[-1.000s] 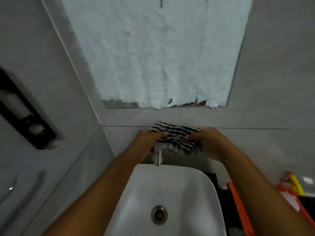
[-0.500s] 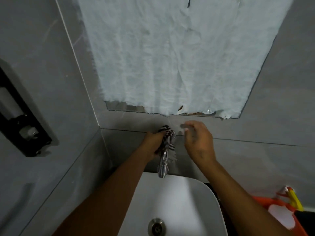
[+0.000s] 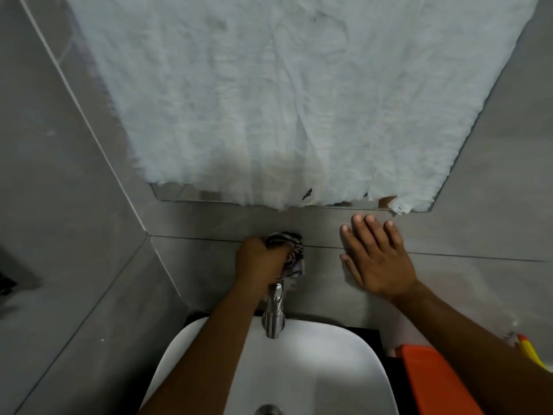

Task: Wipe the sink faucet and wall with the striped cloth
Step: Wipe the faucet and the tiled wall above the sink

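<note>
My left hand [image 3: 259, 265] grips the bunched black-and-white striped cloth [image 3: 291, 254] against the base of the chrome faucet [image 3: 274, 313], where it meets the grey tiled wall [image 3: 194, 253]. The faucet spout sticks out over the white sink [image 3: 338, 363]. My right hand [image 3: 377, 259] lies flat on the wall to the right of the faucet, fingers spread, holding nothing. The cloth hides the faucet's upper part.
A mirror covered with crumpled white paper [image 3: 284, 100] hangs above the faucet. An orange container [image 3: 431, 381] and a yellow object [image 3: 531, 353] sit right of the sink. A side wall [image 3: 59, 205] closes in the left, with a dark fixture [image 3: 7, 284].
My right hand let go of the cloth, moved right and flattened on the wall. My left hand bunched the cloth onto the faucet base. The camera moved closer.
</note>
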`<state>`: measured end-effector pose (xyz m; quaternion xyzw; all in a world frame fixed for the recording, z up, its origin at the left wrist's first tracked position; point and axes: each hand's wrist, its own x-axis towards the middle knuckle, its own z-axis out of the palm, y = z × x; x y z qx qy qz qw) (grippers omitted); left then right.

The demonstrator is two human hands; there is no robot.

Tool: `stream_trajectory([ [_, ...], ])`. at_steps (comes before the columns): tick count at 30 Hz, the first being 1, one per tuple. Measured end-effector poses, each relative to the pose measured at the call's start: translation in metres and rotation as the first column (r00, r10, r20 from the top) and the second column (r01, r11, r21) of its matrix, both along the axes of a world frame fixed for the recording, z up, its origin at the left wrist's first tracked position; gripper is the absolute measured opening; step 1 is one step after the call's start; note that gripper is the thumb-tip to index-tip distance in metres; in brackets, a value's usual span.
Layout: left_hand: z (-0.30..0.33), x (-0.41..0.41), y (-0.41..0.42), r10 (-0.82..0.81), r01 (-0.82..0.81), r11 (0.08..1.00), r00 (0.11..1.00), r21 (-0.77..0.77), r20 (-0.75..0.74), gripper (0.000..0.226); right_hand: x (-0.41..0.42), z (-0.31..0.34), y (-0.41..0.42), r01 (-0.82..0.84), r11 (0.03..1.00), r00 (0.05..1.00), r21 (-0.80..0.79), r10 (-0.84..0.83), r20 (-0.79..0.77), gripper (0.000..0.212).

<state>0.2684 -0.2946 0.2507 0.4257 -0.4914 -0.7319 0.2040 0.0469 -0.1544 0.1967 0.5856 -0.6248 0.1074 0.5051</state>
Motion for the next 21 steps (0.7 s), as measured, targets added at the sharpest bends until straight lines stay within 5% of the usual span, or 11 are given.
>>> stream_trajectory([
  [4, -0.017, 0.018, 0.001, -0.036, 0.154, 0.904, 0.957, 0.399, -0.287, 0.054, -0.003, -0.005, -0.004, -0.01, 0.999, 0.999, -0.044, 0.009, -0.035, 0.079],
  [7, -0.007, 0.015, -0.002, -0.055, 0.152, 0.921, 0.962, 0.358, -0.267, 0.042, -0.005, -0.005, -0.008, -0.013, 0.999, 0.999, -0.052, 0.011, -0.048, 0.077],
  [9, 0.005, -0.001, 0.0, -0.024, 0.025, 0.997, 1.0, -0.072, 0.011, 0.026, -0.006, -0.003, -0.008, -0.01, 0.998, 0.999, -0.057, 0.008, -0.047, 0.076],
  [11, 0.008, -0.019, 0.015, 0.198, 0.199, 0.745, 0.845, -0.637, 0.496, 0.051, -0.004, -0.002, -0.007, -0.015, 0.999, 0.999, -0.05, 0.013, -0.041, 0.076],
  [13, 0.011, -0.031, 0.042, 0.428, 0.487, 0.43, 0.631, -0.76, 0.647, 0.064, -0.004, -0.001, -0.005, -0.021, 0.999, 0.999, -0.043, 0.019, -0.043, 0.076],
  [17, 0.001, -0.007, 0.072, 0.502, 0.555, 0.298, 0.601, -0.777, 0.622, 0.06, -0.002, 0.001, -0.004, -0.015, 0.999, 0.999, -0.046, 0.013, -0.035, 0.076],
  [21, -0.05, 0.059, 0.112, 0.338, 0.062, 0.29, 0.927, -0.955, 0.163, 0.044, -0.004, -0.002, -0.006, -0.007, 0.999, 1.0, -0.041, 0.006, -0.02, 0.077],
])
